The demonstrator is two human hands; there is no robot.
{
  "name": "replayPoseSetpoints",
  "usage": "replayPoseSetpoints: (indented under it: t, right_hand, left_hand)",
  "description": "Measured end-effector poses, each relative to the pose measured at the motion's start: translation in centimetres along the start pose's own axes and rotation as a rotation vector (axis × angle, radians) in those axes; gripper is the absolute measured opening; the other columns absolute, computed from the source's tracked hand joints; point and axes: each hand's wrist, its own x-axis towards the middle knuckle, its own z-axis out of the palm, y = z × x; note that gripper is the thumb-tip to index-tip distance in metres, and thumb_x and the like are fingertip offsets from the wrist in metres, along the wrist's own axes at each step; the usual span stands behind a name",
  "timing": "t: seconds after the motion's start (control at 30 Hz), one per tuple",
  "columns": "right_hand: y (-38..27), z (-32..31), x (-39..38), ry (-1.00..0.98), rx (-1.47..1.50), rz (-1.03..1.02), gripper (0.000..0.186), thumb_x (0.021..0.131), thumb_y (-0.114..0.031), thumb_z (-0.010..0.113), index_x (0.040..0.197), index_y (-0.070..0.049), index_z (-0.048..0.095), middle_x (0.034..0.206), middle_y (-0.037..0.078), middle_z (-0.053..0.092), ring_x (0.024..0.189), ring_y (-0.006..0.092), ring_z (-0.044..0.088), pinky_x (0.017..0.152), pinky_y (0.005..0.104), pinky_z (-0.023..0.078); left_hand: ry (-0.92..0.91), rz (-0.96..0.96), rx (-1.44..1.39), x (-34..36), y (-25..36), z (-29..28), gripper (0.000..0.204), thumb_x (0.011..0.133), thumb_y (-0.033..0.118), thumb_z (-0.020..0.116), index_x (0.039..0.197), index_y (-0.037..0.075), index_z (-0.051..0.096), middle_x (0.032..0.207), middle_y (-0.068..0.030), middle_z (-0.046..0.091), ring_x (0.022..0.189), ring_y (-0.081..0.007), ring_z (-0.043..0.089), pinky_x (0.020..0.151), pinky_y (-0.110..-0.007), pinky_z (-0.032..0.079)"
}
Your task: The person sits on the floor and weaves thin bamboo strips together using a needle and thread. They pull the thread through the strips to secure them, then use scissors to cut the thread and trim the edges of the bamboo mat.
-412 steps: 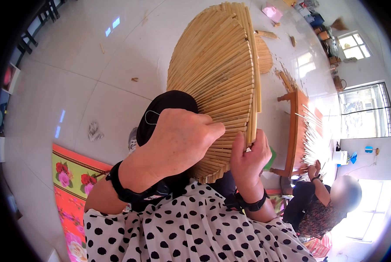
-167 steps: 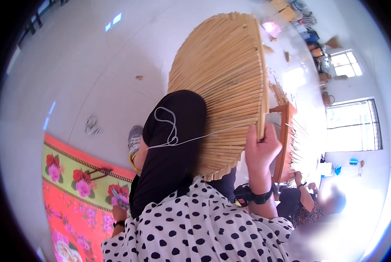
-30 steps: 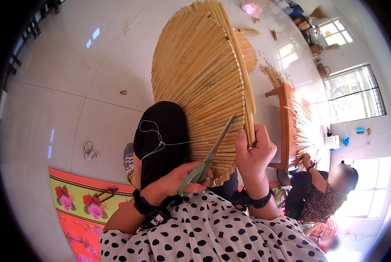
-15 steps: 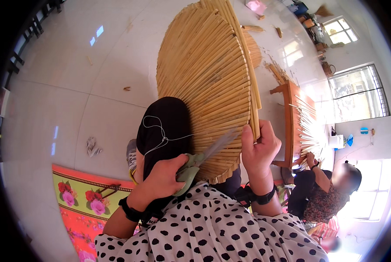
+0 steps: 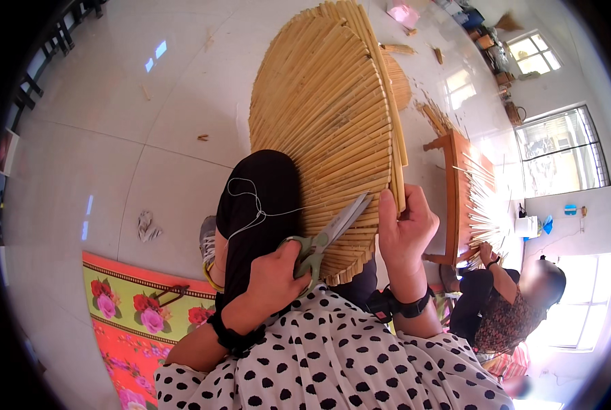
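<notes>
My left hand grips green-handled scissors, whose silver blades lie slightly apart, tips over the round fan-like mat of bamboo strips near its right rim. My right hand grips that rim, thumb on top beside the blade tips. A thin white thread loops across my black-trousered knee and runs onto the bamboo strips under the blades. The mat stands tilted against my knee.
A flowered cloth lies at lower left. At right, a co-worker works over pale sticks at a wooden table. Behind, another round bamboo piece and scraps lie on the tiled floor.
Earlier my left hand pinched thread, then was low over the flowered cloth. It has since brought scissors up to the mat, their tips now beside my right thumb.
</notes>
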Motion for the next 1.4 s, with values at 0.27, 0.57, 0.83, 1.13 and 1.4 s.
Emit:
replayPoseSetpoints:
  t: [0.27, 0.57, 0.83, 1.13, 1.4]
  right_hand:
    - [0.1, 0.3, -0.2, 0.018, 0.060, 0.046, 0.014, 0.085, -0.010, 0.070, 0.084, 0.001, 0.061, 0.059, 0.004, 0.056, 0.050, 0.0057, 0.046, 0.047, 0.0230, 0.040]
    - [0.5, 0.5, -0.6, 0.038, 0.118, 0.098, 0.014, 0.084, -0.010, 0.070, 0.084, 0.001, 0.062, 0.059, 0.005, 0.057, 0.050, 0.0061, 0.047, 0.047, 0.0238, 0.041]
    - [0.4, 0.4, -0.4, 0.036, 0.084, 0.043, 0.015, 0.084, -0.011, 0.070, 0.084, 0.001, 0.061, 0.058, 0.005, 0.057, 0.049, 0.0066, 0.047, 0.048, 0.0243, 0.042]
    - [0.7, 0.4, -0.5, 0.044, 0.112, 0.050, 0.016, 0.084, -0.012, 0.070, 0.084, 0.001, 0.061, 0.060, 0.005, 0.059, 0.049, 0.0064, 0.048, 0.048, 0.0242, 0.042]
    - [0.6, 0.3, -0.6, 0.028, 0.147, 0.079, 0.015, 0.085, -0.012, 0.070, 0.085, 0.001, 0.062, 0.062, 0.005, 0.060, 0.049, 0.0064, 0.049, 0.048, 0.0243, 0.042]
  left_hand:
    - [0.022, 0.016, 0.040, 0.3, -0.1, 1.7, 0.035, 0.073, 0.013, 0.072, 0.095, 0.002, 0.048, 0.081, -0.0167, 0.061, 0.067, -0.0371, 0.064, 0.055, -0.042, 0.052]
    - [0.026, 0.060, -0.004, 0.1, -0.9, 3.3, 0.035, 0.074, 0.010, 0.071, 0.096, 0.001, 0.044, 0.081, -0.0210, 0.062, 0.067, -0.0401, 0.063, 0.054, -0.045, 0.051]
    - [0.017, 0.050, 0.011, 0.3, 0.0, 2.9, 0.038, 0.074, 0.010, 0.072, 0.098, 0.000, 0.043, 0.080, -0.0211, 0.062, 0.067, -0.0411, 0.063, 0.055, -0.045, 0.052]
    - [-0.001, 0.036, 0.033, 0.4, 0.8, 2.8, 0.038, 0.075, 0.010, 0.071, 0.098, -0.001, 0.043, 0.084, -0.0220, 0.063, 0.070, -0.0412, 0.064, 0.059, -0.046, 0.053]
    - [-0.036, -0.021, -0.009, 0.6, 0.9, 3.8, 0.040, 0.073, 0.009, 0.072, 0.099, 0.000, 0.043, 0.087, -0.0233, 0.063, 0.074, -0.0430, 0.063, 0.062, -0.049, 0.052]
